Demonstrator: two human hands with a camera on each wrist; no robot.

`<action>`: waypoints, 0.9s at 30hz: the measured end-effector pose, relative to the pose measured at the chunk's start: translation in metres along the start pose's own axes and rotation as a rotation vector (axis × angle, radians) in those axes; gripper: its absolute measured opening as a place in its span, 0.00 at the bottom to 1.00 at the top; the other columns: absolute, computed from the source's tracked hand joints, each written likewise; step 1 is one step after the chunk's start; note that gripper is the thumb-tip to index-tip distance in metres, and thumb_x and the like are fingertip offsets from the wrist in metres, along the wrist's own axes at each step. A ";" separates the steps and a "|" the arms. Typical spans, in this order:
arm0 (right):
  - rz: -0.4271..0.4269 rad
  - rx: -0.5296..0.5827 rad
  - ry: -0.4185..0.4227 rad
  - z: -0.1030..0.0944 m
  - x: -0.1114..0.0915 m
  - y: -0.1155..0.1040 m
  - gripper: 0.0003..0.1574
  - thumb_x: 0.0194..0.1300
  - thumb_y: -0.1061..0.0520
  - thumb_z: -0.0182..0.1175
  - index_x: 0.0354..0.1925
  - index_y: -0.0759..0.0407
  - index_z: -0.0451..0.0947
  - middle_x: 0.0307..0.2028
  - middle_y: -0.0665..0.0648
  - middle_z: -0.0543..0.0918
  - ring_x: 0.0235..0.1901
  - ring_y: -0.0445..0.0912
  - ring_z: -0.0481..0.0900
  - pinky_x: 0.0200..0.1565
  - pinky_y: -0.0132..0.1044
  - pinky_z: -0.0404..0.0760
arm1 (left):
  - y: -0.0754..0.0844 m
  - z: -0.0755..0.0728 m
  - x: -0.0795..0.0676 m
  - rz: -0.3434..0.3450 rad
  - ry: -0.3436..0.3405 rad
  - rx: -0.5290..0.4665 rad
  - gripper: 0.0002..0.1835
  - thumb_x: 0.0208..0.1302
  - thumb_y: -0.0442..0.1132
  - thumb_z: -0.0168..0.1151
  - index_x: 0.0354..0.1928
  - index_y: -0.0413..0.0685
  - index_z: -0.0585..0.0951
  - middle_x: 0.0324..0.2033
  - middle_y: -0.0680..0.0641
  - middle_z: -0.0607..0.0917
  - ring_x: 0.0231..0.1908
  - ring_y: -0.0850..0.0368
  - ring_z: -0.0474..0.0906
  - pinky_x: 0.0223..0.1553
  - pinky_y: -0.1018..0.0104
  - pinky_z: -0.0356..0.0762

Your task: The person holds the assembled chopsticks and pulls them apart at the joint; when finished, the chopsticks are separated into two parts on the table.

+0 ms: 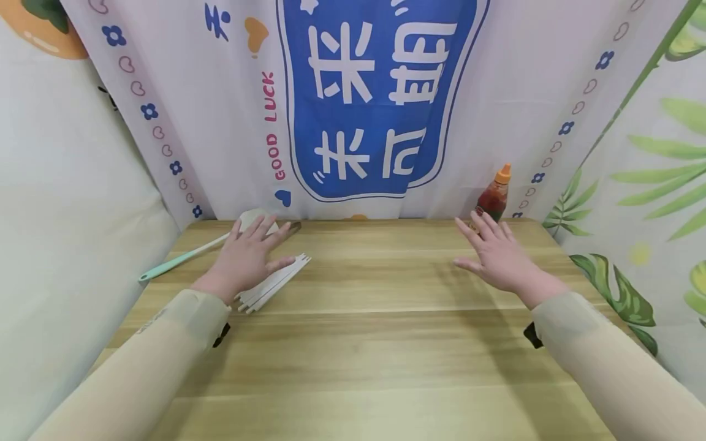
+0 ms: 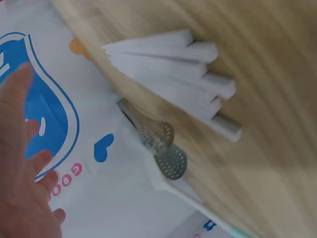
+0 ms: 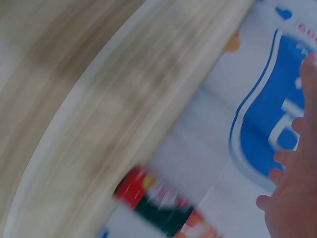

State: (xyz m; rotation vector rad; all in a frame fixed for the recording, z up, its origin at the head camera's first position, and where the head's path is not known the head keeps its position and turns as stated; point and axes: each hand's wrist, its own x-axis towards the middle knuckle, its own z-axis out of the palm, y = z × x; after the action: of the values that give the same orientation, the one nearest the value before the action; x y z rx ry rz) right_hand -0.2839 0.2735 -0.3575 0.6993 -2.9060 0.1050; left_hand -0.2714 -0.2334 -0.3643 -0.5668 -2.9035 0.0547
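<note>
My left hand [image 1: 242,262] is held over the left part of the table with its fingers spread, holding nothing. Below and beside it lies a fan of several white chopsticks [image 1: 276,285], partly hidden by the hand in the head view. Beyond them, perforated metal tongs [image 2: 157,136] lie near the back edge. A white utensil with a mint handle [image 1: 171,266] lies to the left, its broad head partly behind my fingers. My right hand [image 1: 499,260], fingers spread and holding nothing, is over the right side. Its fingertips overlap the lower part of a red sauce bottle [image 1: 493,197] with an orange cap.
The wooden table [image 1: 353,355] reaches back to a printed white curtain [image 1: 231,122] with a blue panel. Pale cloth [image 1: 66,184] hangs along the left side and leaf-patterned cloth [image 1: 651,233] along the right.
</note>
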 end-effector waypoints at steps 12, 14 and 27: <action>-0.315 0.190 -0.051 0.024 0.077 -0.141 0.28 0.63 0.58 0.68 0.60 0.58 0.77 0.58 0.62 0.75 0.61 0.56 0.68 0.64 0.50 0.64 | 0.007 0.023 -0.022 -0.050 -0.124 -0.222 0.03 0.54 0.34 0.66 0.27 0.47 0.80 0.24 0.52 0.79 0.26 0.52 0.75 0.31 0.53 0.73; -0.352 0.205 -0.062 0.031 0.086 -0.158 0.24 0.63 0.59 0.68 0.58 0.58 0.79 0.54 0.58 0.77 0.57 0.53 0.70 0.60 0.46 0.68 | 0.010 0.027 -0.020 -0.094 -0.164 -0.249 0.05 0.54 0.34 0.66 0.26 0.48 0.78 0.22 0.52 0.78 0.25 0.53 0.74 0.29 0.54 0.72; -0.446 0.221 -0.141 0.066 0.118 -0.225 0.18 0.64 0.59 0.66 0.52 0.59 0.81 0.47 0.56 0.80 0.50 0.50 0.74 0.55 0.41 0.72 | 0.018 0.043 -0.015 -0.173 -0.184 -0.223 0.04 0.51 0.26 0.57 0.26 0.42 0.76 0.22 0.49 0.76 0.24 0.51 0.73 0.29 0.53 0.75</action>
State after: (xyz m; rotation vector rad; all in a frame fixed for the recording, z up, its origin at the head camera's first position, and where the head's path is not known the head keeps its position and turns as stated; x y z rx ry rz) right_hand -0.2932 0.0142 -0.3959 1.4249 -2.8080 0.3390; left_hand -0.2589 -0.2227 -0.4102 -0.3576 -3.1494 -0.2566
